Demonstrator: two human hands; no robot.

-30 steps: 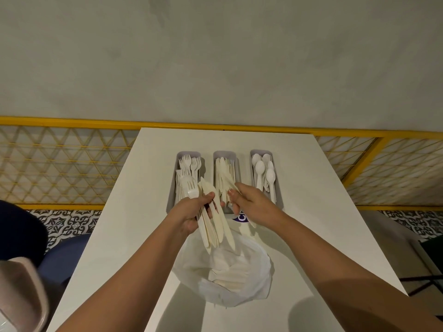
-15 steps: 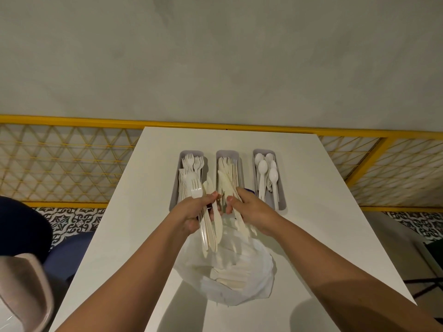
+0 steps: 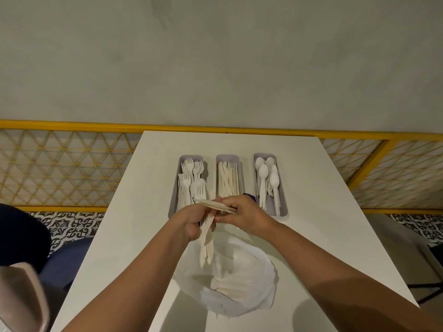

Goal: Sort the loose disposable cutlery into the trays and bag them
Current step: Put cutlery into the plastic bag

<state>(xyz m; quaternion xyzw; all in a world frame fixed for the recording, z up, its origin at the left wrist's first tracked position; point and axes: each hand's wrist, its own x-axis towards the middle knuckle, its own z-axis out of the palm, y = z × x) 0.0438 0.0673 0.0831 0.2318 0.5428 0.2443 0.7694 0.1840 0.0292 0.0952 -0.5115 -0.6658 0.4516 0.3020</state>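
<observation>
**Hands.** The left hand, centre frame, grips the knife bundle with curled fingers. The bundle's free ends point down-frame and reach over the mouth of the plastic bag. The right hand, just right of centre, pinches the second knife set between thumb and fingers.

**Change noted.** Half a second ago the second knife set stood steeply, its tips up toward the middle tray. It now lies nearly level across the frame, and its left end reaches the lower end of the fork tray. The two hands have closed up and now touch or nearly touch; I cannot tell which. The knife bundle hangs much as before, drawn slightly tighter together.

**Trays.** All three are unmoved, side by side above the hands on the white counter.
- The fork tray, on the left, holds forks.
- The middle tray holds knives.
- The spoon tray, on the right, holds spoons.

**Bag.** It sits open on the counter, lower centre, with pale cutlery visible inside. The type of cutlery cannot be made out.
</observation>
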